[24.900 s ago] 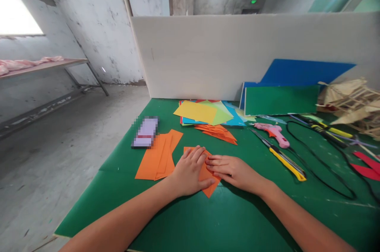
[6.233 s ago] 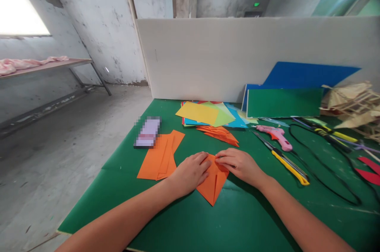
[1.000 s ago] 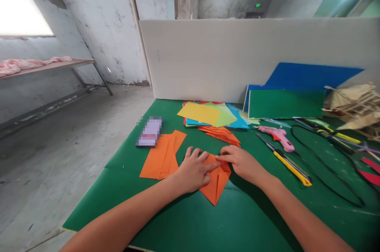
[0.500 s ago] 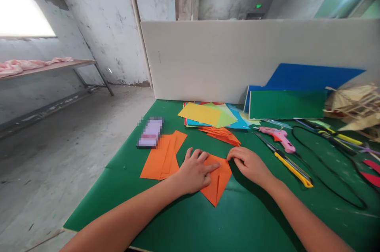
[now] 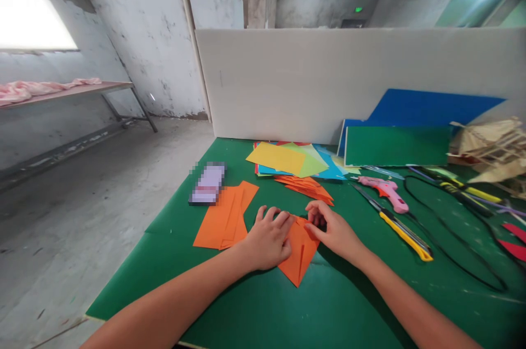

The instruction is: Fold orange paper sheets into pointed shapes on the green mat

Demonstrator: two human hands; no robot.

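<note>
On the green tabletop lies a folded sheet of orange paper [image 5: 298,262], its point toward me and a narrow slit-like fold along its middle. My left hand [image 5: 269,236] rests flat over the paper's left side, fingers spread. At the upper right corner, my right hand [image 5: 333,231] has its thumb and curled fingers on a small orange flap. The exact contact of those fingertips is partly hidden. Farther left are more orange sheets [image 5: 222,217], overlapping one another. Beyond my hands sits a small pile of folded orange pieces [image 5: 306,188].
A phone [image 5: 209,183] lies at the left. Coloured paper sheets [image 5: 276,159] are stacked at the back. To the right are a yellow utility knife [image 5: 405,235], a pink glue gun [image 5: 386,193] and its black cable. A white board [image 5: 287,83] stands behind.
My right hand has shifted slightly left and inward, bringing the paper's upper right corner over. My left index finger, stretched out before, has drawn back; the left hand otherwise stays put.
</note>
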